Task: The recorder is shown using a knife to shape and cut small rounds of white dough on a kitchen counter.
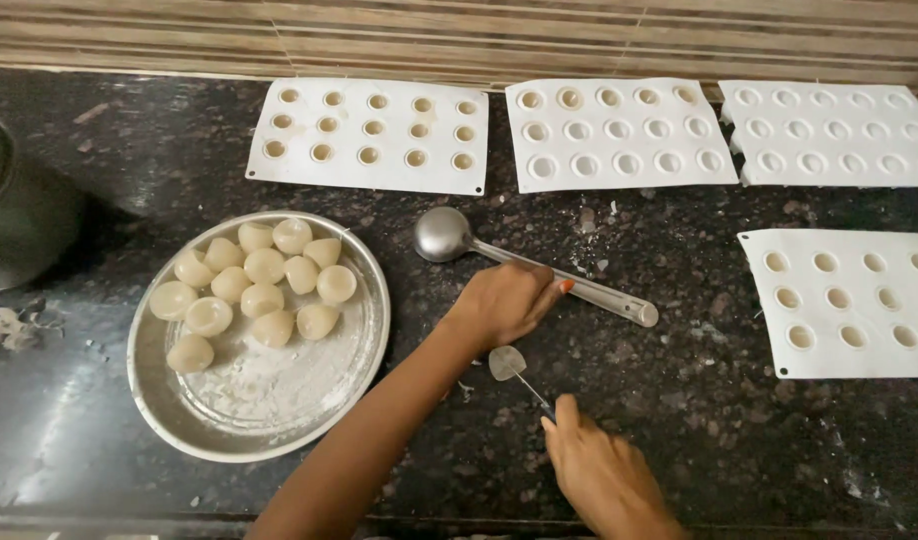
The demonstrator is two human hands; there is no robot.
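A small flat metal spatula (pixel 509 364) lies on the dark speckled stone surface (pixel 699 420), its rounded blade pointing toward the upper left and its thin handle running down to the right hand (pixel 601 470). The grip of that hand is closed on the handle's end, fingers curled over it, the wrist coming up from the bottom edge of the view.

Just above the blade, the left hand (pixel 504 302) rests palm down on the surface, its fingers bent and laid over the middle of a large steel ladle (pixel 519 262); whether this grip actually clasps the ladle's handle or only lies on it cannot be told. The left forearm stretches from the lower middle up to that spot. The ladle's round bowl sits to the upper left, its handle end to the lower right.

To the left stands a round steel plate (pixel 364 345) holding a heap of pale, glossy dome-shaped sweets (pixel 264 285) and a dusting of white crumbs. A dark pot (pixel 19 215) shows at the far left edge.

Along the tiled wall lie three white rectangular mould sheets with rows of round cups: the left mould sheet (pixel 369 130) with tan-rimmed cups, the middle mould sheet (pixel 619 132), and the right mould sheet (pixel 834 130). A fourth mould sheet (pixel 849 300) lies lower on the right, well apart from the hands.
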